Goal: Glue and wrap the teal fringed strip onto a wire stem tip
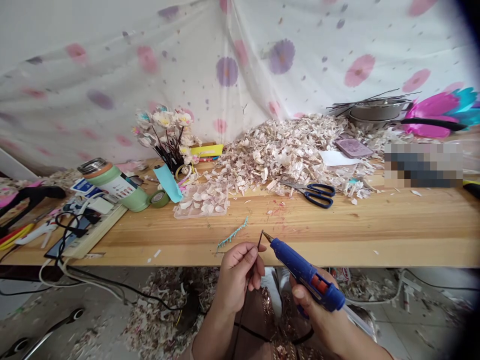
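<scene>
My left hand [237, 274] is closed in a pinch on a thin dark stick [259, 241], which points up in front of the table's near edge. My right hand [322, 312] grips a blue hot glue gun [305, 274]. Its brass nozzle [267, 236] nearly touches the top of the stick. A short teal fringed strip [233, 234] lies on the wooden table [337, 225] just left of the stick. A clear tray of pale petals [201, 200] sits further back.
A big heap of pale petal scraps [285, 150] covers the back of the table, with black-handled scissors [313, 192] in front. A bunch of made flowers [167, 131], a green flask [114, 184], tape rolls and a power strip [88, 220] stand left. Scraps litter the floor.
</scene>
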Action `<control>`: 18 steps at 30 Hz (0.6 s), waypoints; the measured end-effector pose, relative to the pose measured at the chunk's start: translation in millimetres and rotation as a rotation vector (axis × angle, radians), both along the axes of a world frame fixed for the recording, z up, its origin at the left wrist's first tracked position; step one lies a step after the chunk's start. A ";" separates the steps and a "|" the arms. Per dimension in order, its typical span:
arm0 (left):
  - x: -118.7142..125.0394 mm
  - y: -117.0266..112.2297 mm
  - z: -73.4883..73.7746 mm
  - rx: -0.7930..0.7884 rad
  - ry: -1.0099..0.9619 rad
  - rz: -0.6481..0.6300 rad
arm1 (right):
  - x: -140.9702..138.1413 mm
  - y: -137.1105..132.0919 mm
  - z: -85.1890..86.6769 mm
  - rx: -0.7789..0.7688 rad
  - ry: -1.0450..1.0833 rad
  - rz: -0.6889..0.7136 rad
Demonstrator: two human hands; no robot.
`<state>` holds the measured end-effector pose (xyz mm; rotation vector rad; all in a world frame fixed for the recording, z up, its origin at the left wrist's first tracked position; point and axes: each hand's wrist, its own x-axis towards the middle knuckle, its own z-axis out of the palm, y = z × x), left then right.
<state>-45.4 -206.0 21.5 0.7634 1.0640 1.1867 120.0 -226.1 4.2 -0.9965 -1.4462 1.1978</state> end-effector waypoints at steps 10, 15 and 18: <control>1.1 0.3 -1.9 -0.001 0.022 -0.005 | 0.1 0.4 -1.9 -0.004 -0.028 -0.033; -0.1 0.1 -2.7 0.009 0.021 0.039 | 2.7 0.2 -3.1 0.010 -0.043 -0.047; -2.2 0.8 -3.5 0.003 0.031 0.035 | 4.0 -0.2 -4.0 0.001 -0.040 -0.026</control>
